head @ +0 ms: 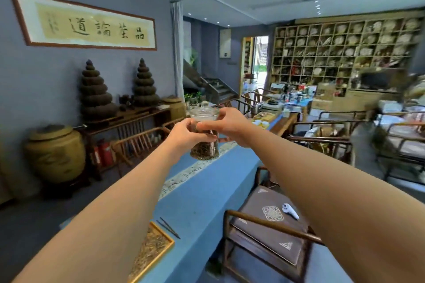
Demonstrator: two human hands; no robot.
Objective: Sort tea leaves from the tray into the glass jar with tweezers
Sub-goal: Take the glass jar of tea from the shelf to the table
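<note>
- Tray (153, 249): gold-rimmed, at 7 o'clock of the view on the blue table (207, 190); loose tea leaves (150, 246) spread inside, partly hidden by the left forearm.
- Tweezers (168, 227): dark, lying on the table just beside the tray's far corner, at its 1 o'clock; no hand is on them.
- Left hand (184, 133): at arm's length, fingers curled round the jar's middle from its 9 o'clock side, grasping it.
- Glass jar (204, 132): centre of view, upright, raised above the table; lid with knob (204, 108) seated on top; dark leaves fill the lower part.
- Right hand (226, 125): fingers wrapped on the jar's upper body and lid rim from 3 o'clock, thumb across the front.
- Chair (269, 234): at 5 o'clock, a white earbud-like object (290, 210) on its cushion.
- Risk, as judged: smooth glass held far out could slip; the lid may tip off if the jar tilts; leaves cannot enter until the lid comes off.
</note>
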